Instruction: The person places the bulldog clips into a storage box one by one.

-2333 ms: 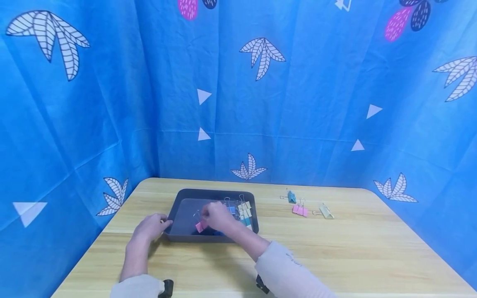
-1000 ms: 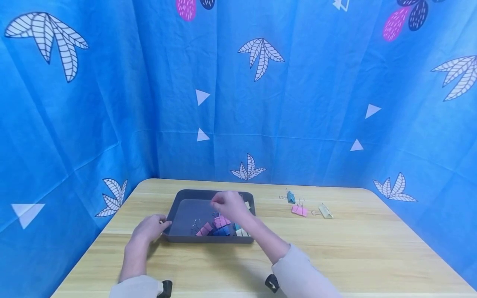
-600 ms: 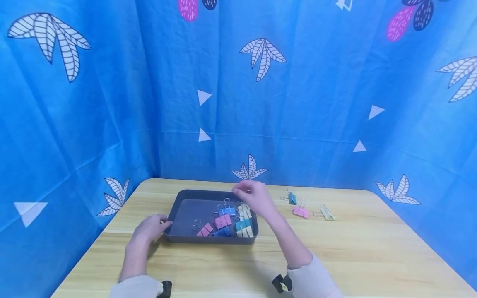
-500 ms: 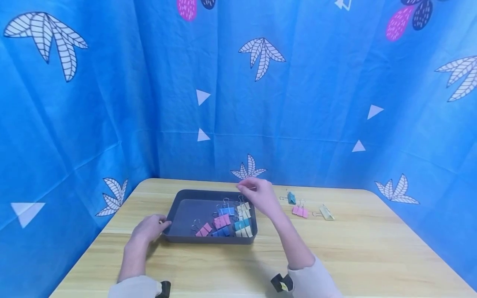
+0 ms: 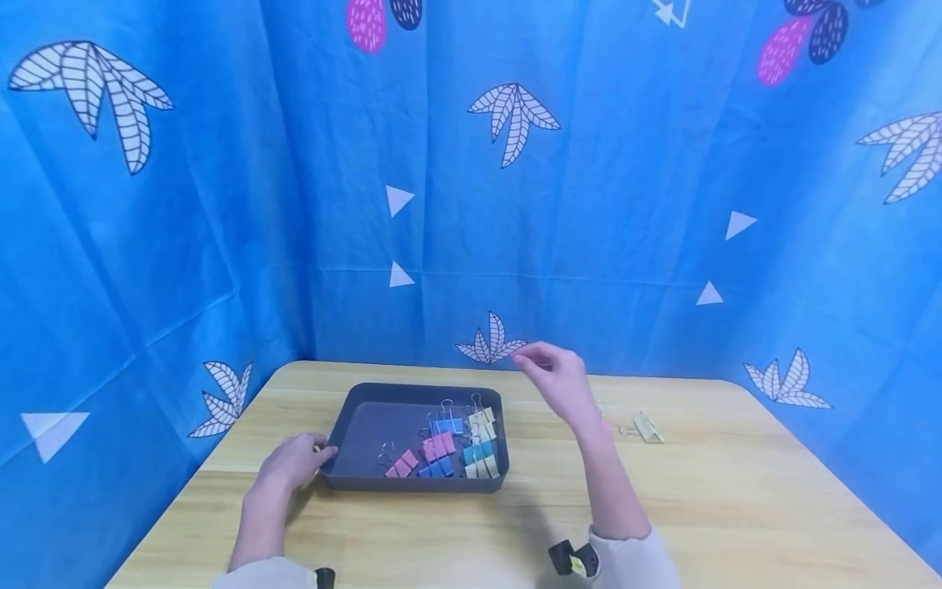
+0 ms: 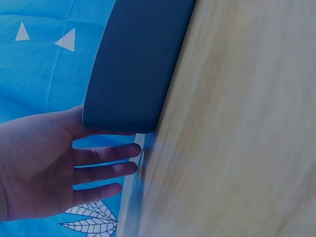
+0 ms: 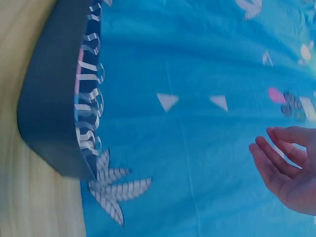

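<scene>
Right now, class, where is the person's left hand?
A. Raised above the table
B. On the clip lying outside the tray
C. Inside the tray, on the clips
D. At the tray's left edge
D: the left hand rests against the left edge of the dark tray, fingers straight.

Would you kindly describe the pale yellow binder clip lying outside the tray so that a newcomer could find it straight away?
Start at the dark grey tray on the wooden table and look right, past the raised right hand. The pale yellow binder clip lies alone on bare wood near the table's far right edge, unlike the yellow clips packed inside the tray.
</scene>
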Tool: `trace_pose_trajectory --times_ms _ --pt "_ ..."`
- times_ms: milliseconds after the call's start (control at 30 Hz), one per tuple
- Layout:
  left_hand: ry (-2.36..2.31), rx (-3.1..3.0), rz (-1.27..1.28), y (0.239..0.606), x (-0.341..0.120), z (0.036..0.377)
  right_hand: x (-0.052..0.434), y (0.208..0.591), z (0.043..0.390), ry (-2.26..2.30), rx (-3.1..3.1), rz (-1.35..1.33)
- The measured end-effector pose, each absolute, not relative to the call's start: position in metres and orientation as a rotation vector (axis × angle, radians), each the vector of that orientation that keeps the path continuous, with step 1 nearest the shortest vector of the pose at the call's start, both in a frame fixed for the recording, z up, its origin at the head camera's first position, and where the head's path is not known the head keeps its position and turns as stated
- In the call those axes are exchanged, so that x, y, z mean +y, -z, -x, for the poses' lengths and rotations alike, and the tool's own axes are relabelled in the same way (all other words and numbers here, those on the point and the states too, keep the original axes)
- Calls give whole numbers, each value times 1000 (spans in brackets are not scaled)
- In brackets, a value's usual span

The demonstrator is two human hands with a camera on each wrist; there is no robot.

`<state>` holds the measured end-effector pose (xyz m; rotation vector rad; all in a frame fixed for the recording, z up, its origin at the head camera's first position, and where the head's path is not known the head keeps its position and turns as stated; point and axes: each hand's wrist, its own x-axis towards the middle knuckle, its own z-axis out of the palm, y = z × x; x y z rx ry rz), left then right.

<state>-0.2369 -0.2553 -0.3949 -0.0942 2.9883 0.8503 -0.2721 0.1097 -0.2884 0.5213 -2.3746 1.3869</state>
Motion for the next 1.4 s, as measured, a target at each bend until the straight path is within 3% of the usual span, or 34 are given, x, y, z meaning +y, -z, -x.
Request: trace_pose_trajectory --times_ms 600,1400 --pt "-841 2984 69 392 -256 237 206 327 313 -1155 -2546 -79" --pt "-857 2976 41 395 -260 240 227 392 338 -1274 -2733 262"
